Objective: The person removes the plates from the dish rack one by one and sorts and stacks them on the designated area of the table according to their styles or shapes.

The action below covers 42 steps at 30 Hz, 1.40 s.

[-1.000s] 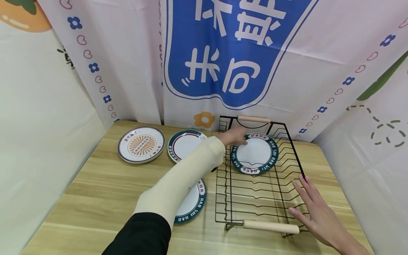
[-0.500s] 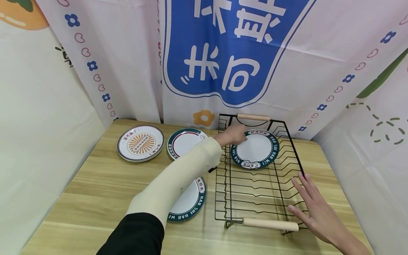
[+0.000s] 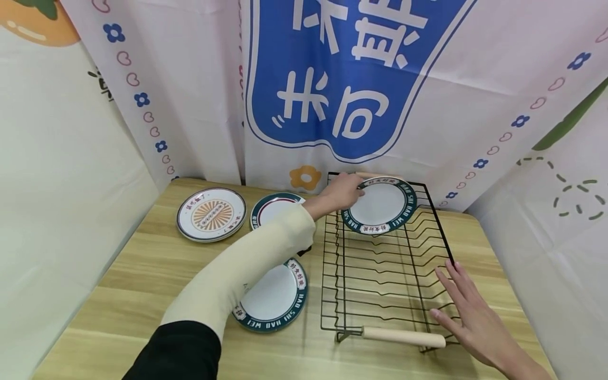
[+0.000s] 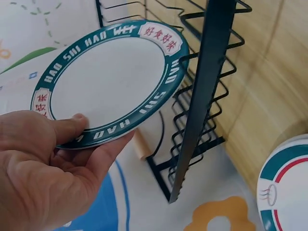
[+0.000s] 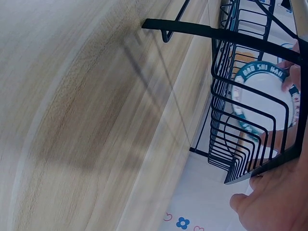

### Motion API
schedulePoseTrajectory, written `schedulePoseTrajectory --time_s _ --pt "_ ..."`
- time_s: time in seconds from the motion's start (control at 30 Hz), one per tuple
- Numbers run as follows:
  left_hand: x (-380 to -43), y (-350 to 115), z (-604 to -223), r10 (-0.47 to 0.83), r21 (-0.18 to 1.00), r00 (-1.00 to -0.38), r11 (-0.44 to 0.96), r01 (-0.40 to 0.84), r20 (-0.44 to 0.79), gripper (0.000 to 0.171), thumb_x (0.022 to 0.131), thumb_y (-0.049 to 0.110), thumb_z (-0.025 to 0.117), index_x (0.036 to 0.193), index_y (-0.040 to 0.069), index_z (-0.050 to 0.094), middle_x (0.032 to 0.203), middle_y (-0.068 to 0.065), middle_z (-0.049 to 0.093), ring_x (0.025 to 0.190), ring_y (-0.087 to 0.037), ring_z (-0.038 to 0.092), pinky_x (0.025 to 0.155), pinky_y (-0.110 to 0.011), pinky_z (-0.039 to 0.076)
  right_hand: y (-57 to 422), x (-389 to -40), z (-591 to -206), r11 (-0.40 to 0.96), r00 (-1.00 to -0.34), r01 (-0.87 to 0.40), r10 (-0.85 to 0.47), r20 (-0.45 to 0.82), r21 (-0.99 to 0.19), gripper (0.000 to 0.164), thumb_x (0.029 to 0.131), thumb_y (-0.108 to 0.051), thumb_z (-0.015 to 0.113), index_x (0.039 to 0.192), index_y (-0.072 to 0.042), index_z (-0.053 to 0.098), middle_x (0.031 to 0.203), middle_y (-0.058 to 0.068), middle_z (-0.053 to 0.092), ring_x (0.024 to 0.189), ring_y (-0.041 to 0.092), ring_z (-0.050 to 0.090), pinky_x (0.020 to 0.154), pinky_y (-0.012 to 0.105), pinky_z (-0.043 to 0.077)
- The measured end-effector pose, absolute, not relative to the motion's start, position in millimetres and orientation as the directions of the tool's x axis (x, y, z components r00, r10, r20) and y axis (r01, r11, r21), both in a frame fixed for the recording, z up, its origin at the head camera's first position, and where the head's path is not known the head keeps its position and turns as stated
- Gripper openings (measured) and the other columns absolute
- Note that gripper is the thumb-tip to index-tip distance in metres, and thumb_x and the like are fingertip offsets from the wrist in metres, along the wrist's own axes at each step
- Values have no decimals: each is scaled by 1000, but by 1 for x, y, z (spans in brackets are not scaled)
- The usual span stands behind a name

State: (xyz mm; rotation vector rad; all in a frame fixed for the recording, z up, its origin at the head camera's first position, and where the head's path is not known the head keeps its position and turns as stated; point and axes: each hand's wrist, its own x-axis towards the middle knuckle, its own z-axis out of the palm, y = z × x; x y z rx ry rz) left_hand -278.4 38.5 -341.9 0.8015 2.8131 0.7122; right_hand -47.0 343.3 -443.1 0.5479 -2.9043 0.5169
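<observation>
My left hand (image 3: 345, 190) pinches the left edge of a white plate (image 3: 380, 206) with a green lettered rim. In the left wrist view the thumb lies on the plate's face and the fingers are underneath. The plate is tilted over the back end of a black wire dish rack (image 3: 440, 227), close beside its posts in that view. My right hand (image 3: 475, 316) rests its outstretched fingertips at the rack's right rail, thumb apart. In the right wrist view, part of this hand (image 5: 269, 204) shows beside the rack's wires.
Left of the rack lie another green-rimmed plate (image 3: 273, 298) and, behind it, a plate with green and red rings (image 3: 273, 208), partly covered by my sleeve. A sunburst-patterned plate stack (image 3: 211, 215) sits at back left. The rack has a wooden front handle (image 3: 404, 336). Printed cloth (image 3: 204, 105) hangs behind.
My left hand has lifted the plate up and back, and the plate now leans flatter above the rack. My left forearm has shifted left, baring more of the front plate. The right hand stays put.
</observation>
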Motion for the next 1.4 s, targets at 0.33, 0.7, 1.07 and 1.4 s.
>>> schedulePoseTrajectory --time_s 0.33,0.7,1.07,1.4 --pt "-265 -13 -314 497 563 -864 691 452 84 20 102 22 53 107 9 67 70 -2 53 58 -15 50 53 -25 39 343 -46 -445 871 -922 -378 -327 206 -312 83 90 -33 68 156 -19 21 164 7 8 151 26 0 119 50 8" --pt "-233 -69 -282 462 602 -879 670 435 121 19 101 21 56 95 4 63 65 -4 47 53 -16 45 51 -25 36 341 -49 -442 871 -919 -387 -336 206 -304 83 90 -34 68 156 -19 21 164 7 8 151 26 0 118 54 8" --pt "-197 -120 -274 429 542 -901 743 392 64 21 100 25 57 99 6 65 73 -5 61 63 -18 54 61 -30 45 344 -44 -442 865 -908 -407 -351 227 -292 83 89 -34 69 156 -15 23 164 8 9 151 26 -1 118 33 -4" --pt "-177 -174 -303 383 548 -924 771 324 8 23 100 19 56 109 -1 64 74 -4 65 63 -14 57 62 -29 49 343 -46 -443 869 -909 -407 -354 222 -281 83 89 -34 68 156 -18 22 164 8 9 151 27 1 119 33 -3"
